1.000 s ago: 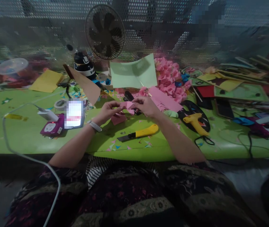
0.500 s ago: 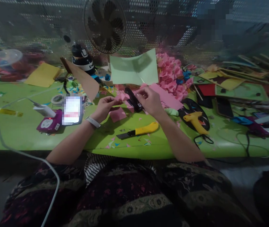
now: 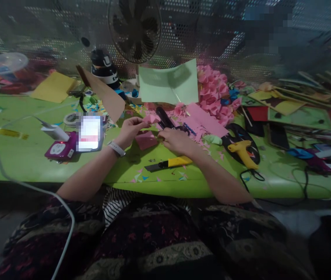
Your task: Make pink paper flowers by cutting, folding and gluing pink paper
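Observation:
My left hand (image 3: 132, 132), a white band on its wrist, pinches a small folded piece of pink paper (image 3: 151, 119) between thumb and fingertips. Just right of that piece lies a black stapler (image 3: 163, 116), its front end covered by my right hand (image 3: 177, 140). The right fingers are curled together, pointing left; whatever they grip is hidden. Below and between the hands, pink paper squares (image 3: 146, 140) rest on the green table (image 3: 130, 171). A yellow utility knife (image 3: 177, 161) lies nearer the front edge, partly under my right forearm.
Pink paper flowers (image 3: 215, 93) are heaped behind, beside a light green sheet (image 3: 168, 83). A yellow glue gun (image 3: 244, 151) sits at right. Left are a lit phone (image 3: 89, 134), a purple power socket (image 3: 62, 147) and a white cable (image 3: 31, 186). A fan (image 3: 135, 29) stands behind.
My right hand has dropped from beside the stapler's upper part to its front end, nearer the pink squares. The left hand still pinches the pink piece. The view has shifted slightly.

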`<state>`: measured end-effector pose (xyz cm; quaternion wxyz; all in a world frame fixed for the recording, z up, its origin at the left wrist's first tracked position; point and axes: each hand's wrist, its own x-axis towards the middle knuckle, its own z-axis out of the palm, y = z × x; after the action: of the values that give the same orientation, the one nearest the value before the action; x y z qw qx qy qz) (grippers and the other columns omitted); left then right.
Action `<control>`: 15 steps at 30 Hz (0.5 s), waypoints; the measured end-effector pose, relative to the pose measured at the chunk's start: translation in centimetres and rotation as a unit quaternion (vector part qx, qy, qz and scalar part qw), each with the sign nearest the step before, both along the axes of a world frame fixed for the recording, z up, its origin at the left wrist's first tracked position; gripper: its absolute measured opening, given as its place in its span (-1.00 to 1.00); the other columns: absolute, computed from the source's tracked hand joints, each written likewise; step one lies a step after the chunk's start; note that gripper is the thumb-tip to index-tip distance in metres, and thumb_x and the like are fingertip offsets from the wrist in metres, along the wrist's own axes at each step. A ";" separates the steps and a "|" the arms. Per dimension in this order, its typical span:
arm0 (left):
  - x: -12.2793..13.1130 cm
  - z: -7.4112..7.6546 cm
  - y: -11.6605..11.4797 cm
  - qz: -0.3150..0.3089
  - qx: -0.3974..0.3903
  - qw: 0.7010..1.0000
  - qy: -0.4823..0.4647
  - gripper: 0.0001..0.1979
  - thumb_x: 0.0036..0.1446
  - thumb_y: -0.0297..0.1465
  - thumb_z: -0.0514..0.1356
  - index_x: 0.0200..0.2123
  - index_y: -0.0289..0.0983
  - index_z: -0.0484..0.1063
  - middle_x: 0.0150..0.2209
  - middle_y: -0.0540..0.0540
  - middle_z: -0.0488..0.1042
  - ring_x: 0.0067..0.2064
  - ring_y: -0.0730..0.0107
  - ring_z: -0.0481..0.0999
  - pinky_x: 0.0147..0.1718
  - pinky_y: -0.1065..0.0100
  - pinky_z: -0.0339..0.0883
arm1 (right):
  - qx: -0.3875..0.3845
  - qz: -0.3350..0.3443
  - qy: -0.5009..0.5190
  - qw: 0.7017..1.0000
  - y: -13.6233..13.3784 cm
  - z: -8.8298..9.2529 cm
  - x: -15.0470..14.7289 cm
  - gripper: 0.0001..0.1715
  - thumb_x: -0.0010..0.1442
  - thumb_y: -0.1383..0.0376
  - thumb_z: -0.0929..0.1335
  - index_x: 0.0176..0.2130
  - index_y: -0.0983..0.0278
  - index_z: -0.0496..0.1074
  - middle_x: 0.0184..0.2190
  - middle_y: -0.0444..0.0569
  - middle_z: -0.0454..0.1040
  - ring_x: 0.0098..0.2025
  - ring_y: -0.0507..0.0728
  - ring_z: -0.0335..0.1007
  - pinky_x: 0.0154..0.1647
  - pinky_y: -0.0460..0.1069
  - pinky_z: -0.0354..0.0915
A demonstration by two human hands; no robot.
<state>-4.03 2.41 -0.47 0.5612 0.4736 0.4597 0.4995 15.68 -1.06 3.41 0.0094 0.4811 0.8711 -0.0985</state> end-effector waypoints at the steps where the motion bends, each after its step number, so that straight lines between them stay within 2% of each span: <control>1: 0.0 0.0 0.0 0.000 0.000 1.000 0.001 -0.84 -0.03 -0.40 0.41 -0.45 -0.30 0.48 -0.41 -0.05 0.53 -0.32 0.40 0.57 -0.30 0.36 0.47 | 0.000 0.004 -0.002 1.000 0.0 0.0 0.0 -0.62 0.26 0.46 0.24 0.00 0.28 0.49 0.01 0.11 0.48 -0.11 0.17 0.41 -0.26 0.02 0.21; 6: 0.1 0.1 -0.1 -0.008 0.006 1.000 -0.006 -0.79 -0.07 -0.38 0.44 -0.48 -0.29 0.46 -0.42 -0.04 0.53 -0.33 0.42 0.56 -0.29 0.35 0.50 | 0.004 0.011 -0.033 0.999 -0.3 -0.1 -0.3 -0.57 0.25 0.47 0.24 0.06 0.32 0.46 0.06 0.17 0.45 -0.14 0.18 0.43 -0.31 0.02 0.22; 11: 0.1 -0.2 0.0 -0.014 0.013 1.000 -0.007 -0.79 -0.07 -0.36 0.45 -0.47 -0.29 0.48 -0.42 -0.05 0.53 -0.33 0.41 0.56 -0.28 0.34 0.50 | 0.040 0.004 -0.049 0.998 -0.6 -0.2 -0.6 -0.63 0.23 0.49 0.23 -0.04 0.34 0.49 -0.01 0.18 0.49 -0.19 0.19 0.45 -0.37 0.04 0.20; 15: 0.0 -0.4 0.1 -0.014 0.011 1.000 -0.005 -0.82 -0.04 -0.39 0.42 -0.46 -0.31 0.48 -0.45 -0.03 0.50 -0.37 0.45 0.55 -0.31 0.38 0.47 | 0.036 0.010 -0.027 0.999 -0.4 -0.3 -0.4 -0.68 0.22 0.47 0.26 -0.09 0.32 0.50 -0.07 0.14 0.53 -0.19 0.19 0.45 -0.35 0.04 0.22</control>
<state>-3.99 2.47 -0.85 0.5650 0.4840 0.4445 0.4990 15.30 -1.44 3.08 0.0165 0.4747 0.8783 -0.0538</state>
